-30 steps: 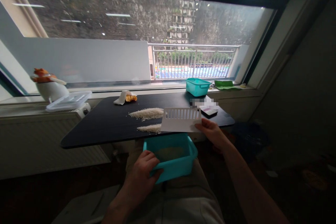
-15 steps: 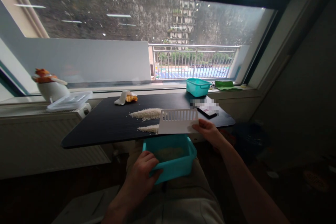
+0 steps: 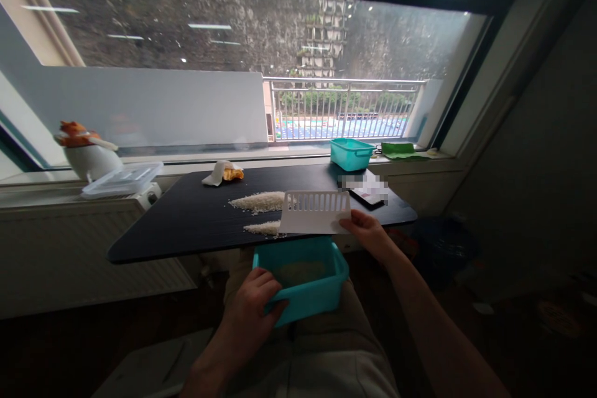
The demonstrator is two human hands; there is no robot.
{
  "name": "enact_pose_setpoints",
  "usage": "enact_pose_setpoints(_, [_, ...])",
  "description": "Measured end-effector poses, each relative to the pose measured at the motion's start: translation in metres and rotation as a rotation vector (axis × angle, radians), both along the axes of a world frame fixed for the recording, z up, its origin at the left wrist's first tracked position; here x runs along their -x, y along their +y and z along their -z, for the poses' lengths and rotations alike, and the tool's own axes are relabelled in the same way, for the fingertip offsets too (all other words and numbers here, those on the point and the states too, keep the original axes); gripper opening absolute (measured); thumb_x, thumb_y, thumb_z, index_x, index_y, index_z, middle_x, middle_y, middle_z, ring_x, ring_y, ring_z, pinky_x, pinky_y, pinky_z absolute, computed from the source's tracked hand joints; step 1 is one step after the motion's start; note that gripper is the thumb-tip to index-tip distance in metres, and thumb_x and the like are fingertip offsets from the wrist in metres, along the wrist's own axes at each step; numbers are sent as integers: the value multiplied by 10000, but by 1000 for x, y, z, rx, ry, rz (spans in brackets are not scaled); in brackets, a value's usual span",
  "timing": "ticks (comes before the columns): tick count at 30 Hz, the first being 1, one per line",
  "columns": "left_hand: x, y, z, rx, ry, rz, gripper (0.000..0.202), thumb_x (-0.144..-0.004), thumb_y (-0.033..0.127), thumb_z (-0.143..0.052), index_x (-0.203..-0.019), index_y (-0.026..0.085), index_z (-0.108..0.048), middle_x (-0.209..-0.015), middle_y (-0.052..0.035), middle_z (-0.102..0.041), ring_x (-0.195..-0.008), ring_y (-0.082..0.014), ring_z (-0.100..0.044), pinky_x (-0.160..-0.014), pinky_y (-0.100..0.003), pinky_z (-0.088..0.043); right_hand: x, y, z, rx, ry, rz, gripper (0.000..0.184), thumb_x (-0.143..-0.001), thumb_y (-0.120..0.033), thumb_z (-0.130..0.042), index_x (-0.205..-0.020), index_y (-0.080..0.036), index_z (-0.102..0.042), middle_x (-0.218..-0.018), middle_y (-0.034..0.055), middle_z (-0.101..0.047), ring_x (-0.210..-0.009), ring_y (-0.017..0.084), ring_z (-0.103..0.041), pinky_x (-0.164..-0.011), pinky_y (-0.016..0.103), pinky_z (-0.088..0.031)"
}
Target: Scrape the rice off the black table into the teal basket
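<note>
My left hand [image 3: 262, 298] grips the near left rim of a turquoise plastic basin [image 3: 310, 301] that rests on my lap, below the table's front edge. Something pale covers part of its bottom. Pinched by its right end in my right hand [image 3: 366, 229] is a white slotted plastic scraper [image 3: 313, 219]. It stands at the table edge, slots toward the top, above the basin. Two heaps of white rice lie left of it: a larger rice pile [image 3: 259, 201] behind and a smaller rice pile [image 3: 263, 228] in front. The scraper hides their right ends.
The dark table [image 3: 186, 224] also bears a crumpled cloth with an orange item [image 3: 224, 173], a second turquoise basin [image 3: 352, 154] and a phone-like flat object [image 3: 372, 191]. On the sill are a white pot [image 3: 88, 158], a clear lid [image 3: 124, 179] and green cloth [image 3: 398, 150].
The scraper and my right hand have shifted very slightly left and up. My left hand and the basin stay in place.
</note>
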State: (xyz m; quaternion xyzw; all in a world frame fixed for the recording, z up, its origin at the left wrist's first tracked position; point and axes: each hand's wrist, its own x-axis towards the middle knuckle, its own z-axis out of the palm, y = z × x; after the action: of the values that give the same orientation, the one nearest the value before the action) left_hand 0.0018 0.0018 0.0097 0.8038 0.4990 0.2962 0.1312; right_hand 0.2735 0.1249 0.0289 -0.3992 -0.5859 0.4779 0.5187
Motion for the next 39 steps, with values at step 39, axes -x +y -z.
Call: enact_pose_setpoints(39, [4,0,2,11,-12,-9,259,-844,178,-650,-620,181,-520,-718,-22,-586,-814,-207,-542,-717,-319,-474,15,4,-4,-24,6,-71,320,-648,-430,-826,-883,-217,-783,-885,32,-779,-834,236,-695,-810,377,-547])
